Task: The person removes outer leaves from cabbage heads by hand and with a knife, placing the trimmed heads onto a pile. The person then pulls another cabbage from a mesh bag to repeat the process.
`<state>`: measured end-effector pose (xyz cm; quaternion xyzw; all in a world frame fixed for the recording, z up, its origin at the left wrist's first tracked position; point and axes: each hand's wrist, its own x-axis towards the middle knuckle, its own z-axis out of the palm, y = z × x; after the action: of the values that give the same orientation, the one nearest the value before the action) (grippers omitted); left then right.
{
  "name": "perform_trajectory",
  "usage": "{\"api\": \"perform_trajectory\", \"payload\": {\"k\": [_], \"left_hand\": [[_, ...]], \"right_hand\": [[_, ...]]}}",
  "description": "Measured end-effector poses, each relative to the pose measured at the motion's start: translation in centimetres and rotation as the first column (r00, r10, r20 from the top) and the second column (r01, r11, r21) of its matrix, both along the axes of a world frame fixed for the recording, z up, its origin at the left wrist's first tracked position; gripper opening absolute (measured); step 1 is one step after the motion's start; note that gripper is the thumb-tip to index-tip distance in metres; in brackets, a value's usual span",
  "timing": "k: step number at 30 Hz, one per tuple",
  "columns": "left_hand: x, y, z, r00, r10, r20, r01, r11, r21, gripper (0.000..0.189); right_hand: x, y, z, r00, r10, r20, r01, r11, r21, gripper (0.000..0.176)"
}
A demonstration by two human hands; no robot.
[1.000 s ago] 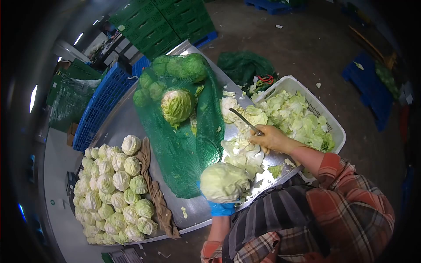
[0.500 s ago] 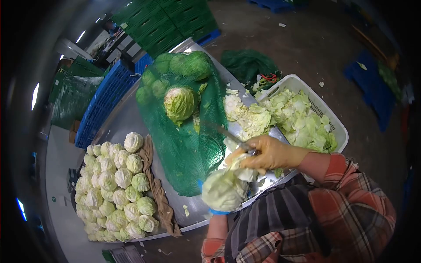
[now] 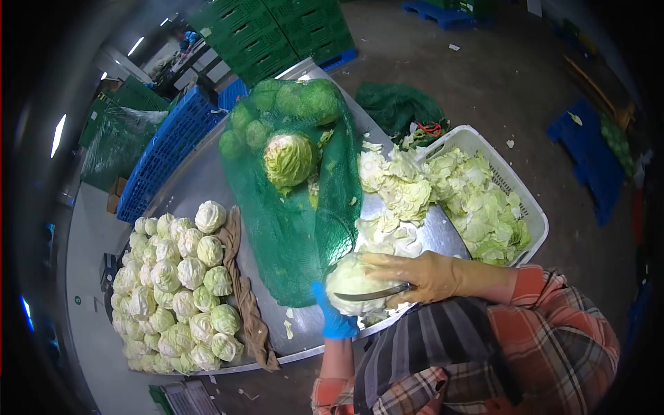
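Observation:
A pale, trimmed cabbage (image 3: 351,282) is between my hands at the table's near edge. My left hand (image 3: 335,317), in a blue glove, grips it from the left and below. In a yellowish glove, my right hand (image 3: 427,278) holds a knife (image 3: 373,294) with a curved blade. The blade lies across the near side of the cabbage, while the fingers of that hand rest on top of it. Loose leaves (image 3: 398,190) lie just beyond on the metal table. A green mesh bag (image 3: 283,256) has several cabbages inside, and one greener cabbage (image 3: 289,162) sits at its opening.
Many trimmed cabbages (image 3: 166,275) are stacked at the left, beside a twisted brown cloth (image 3: 242,297). A white crate (image 3: 538,214) full of leaves stands at the right. Green crates (image 3: 249,41) and a blue pallet (image 3: 162,155) are behind the table (image 3: 181,190).
The knife blade has come down from above the leaves onto the cabbage. My right hand has moved nearer and now touches the cabbage. Leaves that were at my right hand now lie on the table.

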<state>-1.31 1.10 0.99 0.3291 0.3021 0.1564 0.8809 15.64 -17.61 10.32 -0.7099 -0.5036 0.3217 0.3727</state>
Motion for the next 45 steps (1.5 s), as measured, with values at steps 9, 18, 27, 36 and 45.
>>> {"api": "perform_trajectory", "payload": {"k": [9,18,27,36,45], "left_hand": [[-1.1,-0.2,5.4,0.972,-0.219,0.088,0.193,0.952,0.236,0.103],[0.0,-0.7,4.6,0.998,-0.066,0.005,0.043,0.707,0.706,0.094],[-0.5,0.0,5.1,0.997,-0.077,0.02,0.019,0.472,0.881,0.102],[-3.0,1.1,-3.2,0.964,-0.178,0.2,0.161,0.982,0.098,0.08],[-0.1,0.1,0.5,0.702,0.274,0.657,0.353,0.668,-0.656,0.073]], "right_hand": [[6.4,0.1,-0.7,0.846,-0.498,-0.193,0.451,0.86,-0.239,0.06],[-0.1,1.6,0.2,0.993,-0.08,0.082,0.073,0.994,0.085,0.08],[-1.2,1.4,-0.1,0.959,-0.234,0.16,0.191,0.951,0.243,0.059],[7.1,-0.7,-4.0,0.738,-0.545,-0.398,0.461,0.838,-0.292,0.037],[0.1,0.9,0.9,0.383,0.026,-0.924,0.196,0.974,0.109,0.073]]}}
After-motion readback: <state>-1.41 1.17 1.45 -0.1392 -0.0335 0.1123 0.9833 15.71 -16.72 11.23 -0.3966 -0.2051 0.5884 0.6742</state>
